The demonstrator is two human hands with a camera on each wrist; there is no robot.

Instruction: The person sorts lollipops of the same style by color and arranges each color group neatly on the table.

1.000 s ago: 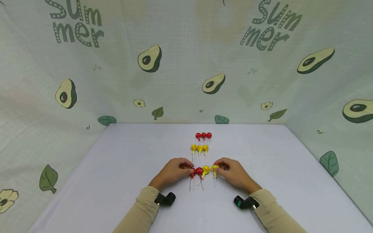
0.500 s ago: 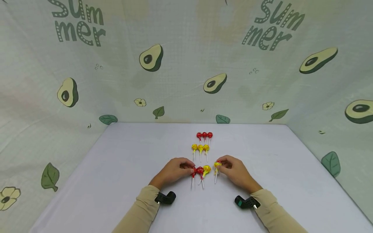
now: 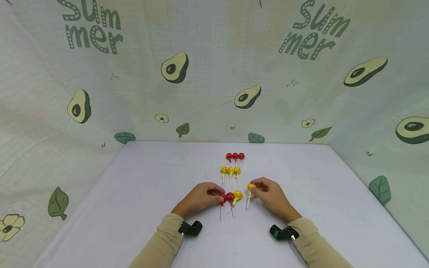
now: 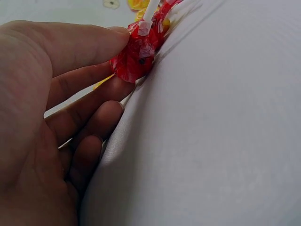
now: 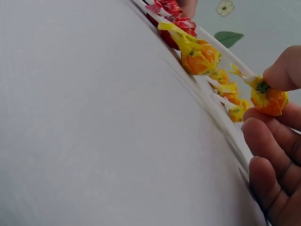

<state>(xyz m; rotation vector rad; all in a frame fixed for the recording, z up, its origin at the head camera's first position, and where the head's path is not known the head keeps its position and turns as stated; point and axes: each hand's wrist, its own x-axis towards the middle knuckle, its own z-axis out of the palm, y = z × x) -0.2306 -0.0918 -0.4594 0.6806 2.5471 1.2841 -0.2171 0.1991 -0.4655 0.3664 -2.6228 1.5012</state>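
Observation:
My left hand (image 3: pixel 201 197) pinches a wrapped red lollipop (image 4: pixel 134 59) between thumb and fingers at the left end of the near row. Beside it on the table lie another red lollipop (image 3: pixel 229 196) and a yellow lollipop (image 3: pixel 237 195), close together with their sticks pointing toward me. To the right, apart from that row, a second yellow lollipop (image 5: pixel 269 100) is in my right hand (image 3: pixel 273 195), its head between thumb and fingertips. In the right wrist view that head appears raised off the cloth. Fingers partly cover both held heads.
Beyond the hands, three yellow lollipops (image 3: pixel 230 170) lie side by side. Behind them is a row of three red lollipops (image 3: pixel 235 155). All rest on a white-covered table (image 3: pixel 140 201), with a printed cloth backdrop (image 3: pixel 207 67) around its back and sides.
My right hand has moved the yellow lollipop slightly away from me and to the right, widening its gap from the near row. The left hand keeps its grip in place.

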